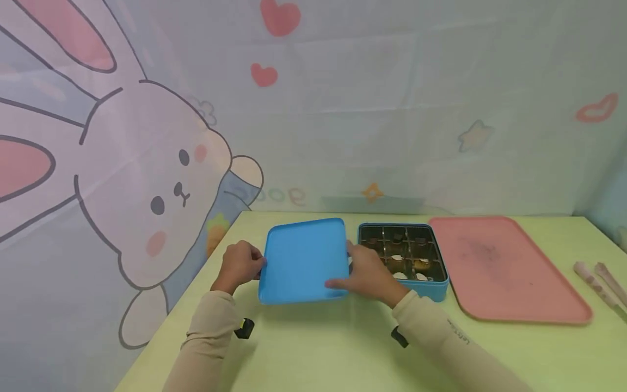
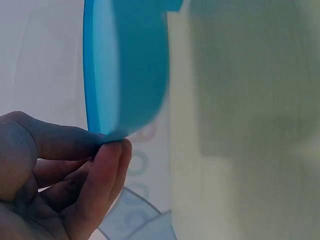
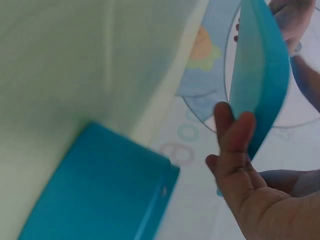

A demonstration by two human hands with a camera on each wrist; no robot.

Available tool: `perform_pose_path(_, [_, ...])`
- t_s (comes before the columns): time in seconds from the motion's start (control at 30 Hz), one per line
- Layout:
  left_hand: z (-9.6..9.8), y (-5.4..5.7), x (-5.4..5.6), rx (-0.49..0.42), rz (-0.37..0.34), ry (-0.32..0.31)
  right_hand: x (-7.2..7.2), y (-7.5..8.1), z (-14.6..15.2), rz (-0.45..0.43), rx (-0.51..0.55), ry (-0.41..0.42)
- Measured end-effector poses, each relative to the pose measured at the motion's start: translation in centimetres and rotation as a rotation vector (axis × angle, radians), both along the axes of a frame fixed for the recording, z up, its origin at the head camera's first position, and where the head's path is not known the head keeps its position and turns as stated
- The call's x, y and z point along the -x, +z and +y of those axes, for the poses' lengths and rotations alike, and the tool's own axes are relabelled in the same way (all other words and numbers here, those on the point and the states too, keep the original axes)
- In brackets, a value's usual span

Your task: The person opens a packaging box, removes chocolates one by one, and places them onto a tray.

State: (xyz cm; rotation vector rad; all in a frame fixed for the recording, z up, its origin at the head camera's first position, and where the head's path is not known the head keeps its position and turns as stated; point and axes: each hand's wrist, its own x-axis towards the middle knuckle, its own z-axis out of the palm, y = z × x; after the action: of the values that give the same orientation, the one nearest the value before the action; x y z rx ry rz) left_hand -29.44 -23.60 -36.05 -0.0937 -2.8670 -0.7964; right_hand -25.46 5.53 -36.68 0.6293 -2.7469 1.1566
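Note:
A square blue lid (image 1: 303,261) with a shallow raised rim is held up over the table, tilted so its broad face shows in the head view. My left hand (image 1: 240,265) pinches its left edge between thumb and fingers; the left wrist view shows this pinch at a rounded corner of the lid (image 2: 142,60). On the opposite edge, my right hand (image 1: 369,272) grips with the thumb across the face and the fingers behind. Just right of that hand stands a blue box (image 1: 431,292), uncovered, with a divided dark-and-gold insert. Small white-topped pieces sit in several compartments, partly hidden by my right hand.
A pink tray (image 1: 514,272) lies flat beside the box on the right. Farther right, a pair of slim tongs-like pieces (image 1: 600,286) rests near the table's edge. Behind the pale yellow-green table (image 1: 313,348) hangs a cloth printed with a rabbit (image 1: 161,179).

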Motion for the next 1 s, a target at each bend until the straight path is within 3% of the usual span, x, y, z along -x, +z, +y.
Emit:
perform_pose_path(0.1, [-1.2, -0.5, 0.2, 0.042, -0.055, 0.013, 0.1, -0.8, -1.8, -0.103, -0.056, 0.016])
perform_pose_path(0.23, [-2.1, -1.6, 0.7, 0.114, -0.074, 0.021, 0.5, -2.3, -3.7, -0.168, -0.141, 0.001])
perform_pose_path(0.33, [-2.2, -2.5, 1.5, 0.152, -0.086, 0.017, 0.8, -3.1, -4.4, -0.16, -0.192, -0.015])
perform_pose_path(0.5, [-1.8, -3.6, 2.9, 0.133, -0.138, 0.02, 1.4, -3.8, -4.5, -0.166, -0.236, -0.019])
perform_pose_path(0.6, [-1.3, -3.9, 3.4, 0.127, -0.156, 0.022, 1.5, -4.0, -4.2, -0.198, -0.251, -0.018])
perform_pose_path(0.77, [-0.9, -4.2, 3.9, 0.199, -0.135, 0.003, 1.4, -3.8, -4.0, -0.224, -0.241, -0.013])
perform_pose_path(1.0, [-0.3, -3.9, 3.6, 0.297, -0.092, 0.005, 1.2, -3.6, -4.0, -0.241, -0.249, -0.031])
